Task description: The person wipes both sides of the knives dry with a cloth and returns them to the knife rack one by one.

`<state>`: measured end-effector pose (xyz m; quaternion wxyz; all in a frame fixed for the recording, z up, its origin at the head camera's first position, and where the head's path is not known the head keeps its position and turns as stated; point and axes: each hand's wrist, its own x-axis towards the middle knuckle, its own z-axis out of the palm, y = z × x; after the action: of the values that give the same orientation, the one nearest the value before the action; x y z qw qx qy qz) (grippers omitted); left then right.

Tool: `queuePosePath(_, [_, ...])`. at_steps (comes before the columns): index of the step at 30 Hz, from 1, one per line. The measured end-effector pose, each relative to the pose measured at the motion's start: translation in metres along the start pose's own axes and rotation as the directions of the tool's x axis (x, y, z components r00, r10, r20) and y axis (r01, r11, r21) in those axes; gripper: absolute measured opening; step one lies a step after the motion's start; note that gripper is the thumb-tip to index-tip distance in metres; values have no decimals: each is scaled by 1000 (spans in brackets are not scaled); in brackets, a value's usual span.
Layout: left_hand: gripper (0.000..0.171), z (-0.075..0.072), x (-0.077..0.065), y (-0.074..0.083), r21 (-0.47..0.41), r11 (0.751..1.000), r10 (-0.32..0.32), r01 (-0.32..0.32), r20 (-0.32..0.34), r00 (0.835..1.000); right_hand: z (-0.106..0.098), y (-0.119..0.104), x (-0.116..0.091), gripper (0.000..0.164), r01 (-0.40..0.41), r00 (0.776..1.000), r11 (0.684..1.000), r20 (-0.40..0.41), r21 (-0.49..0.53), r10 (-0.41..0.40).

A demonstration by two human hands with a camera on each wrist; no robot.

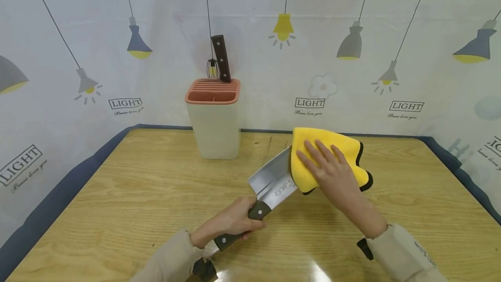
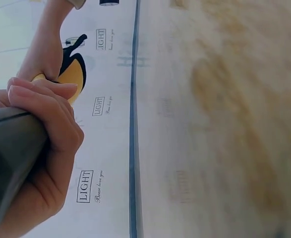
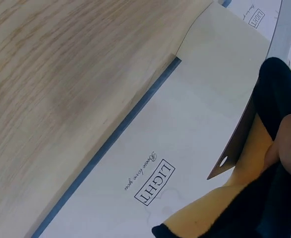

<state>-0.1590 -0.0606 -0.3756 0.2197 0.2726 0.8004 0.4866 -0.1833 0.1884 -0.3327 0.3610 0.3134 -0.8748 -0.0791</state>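
Observation:
A cleaver [image 1: 272,184] with a broad metal blade and dark riveted handle is held at a slant over the table. My left hand [image 1: 235,219] grips its handle, with fingers wrapped around it in the left wrist view. My right hand [image 1: 332,175] holds a yellow cloth [image 1: 346,142] with black edging against the far part of the blade. Its fingers lie spread on the cloth, which hides the blade's far end in the head view. From the right wrist, the blade's corner with a hole [image 3: 224,161] shows beyond the cloth, beside a digit on the black edging.
A white knife holder [image 1: 217,134] with a pink slotted top stands at the back of the wooden table [image 1: 129,195]. One dark-handled knife [image 1: 221,58] is in it. A printed curtain [image 1: 250,34] with lamp drawings encloses the back and sides.

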Motion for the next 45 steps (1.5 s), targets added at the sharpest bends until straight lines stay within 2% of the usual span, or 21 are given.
queuePosePath(12, [15, -1, 1, 1, -12, 1000, -4, 4, 19, 1000, -4, -16, 2, 65, 83, 996, 996, 40, -30, -82])
queuePosePath(22, [15, -1, 2, 2, -25, 1000, -11, 12, 15, 1000, -2, -28, 4, 69, 181, 983, 983, 4, -6, -181])
queuePosePath(29, [15, -1, 3, 3, -25, 1000, -13, 13, 20, 1000, -5, -37, 6, 65, 282, 959, 959, -30, -1, -282])
queuePosePath(34, [13, -1, 3, 4, -34, 999, -15, 16, 30, 999, -5, -40, 8, 53, 347, 938, 938, -26, 4, -347])
queuePosePath(37, [12, -1, 4, 4, -30, 1000, -2, 4, 41, 999, -4, -41, 9, 47, 383, 923, 924, -35, 10, -382])
queuePosePath(45, [9, -1, 6, 2, -41, 998, 49, -46, 73, 996, -7, -42, 11, 44, 456, 889, 890, -38, 15, -455])
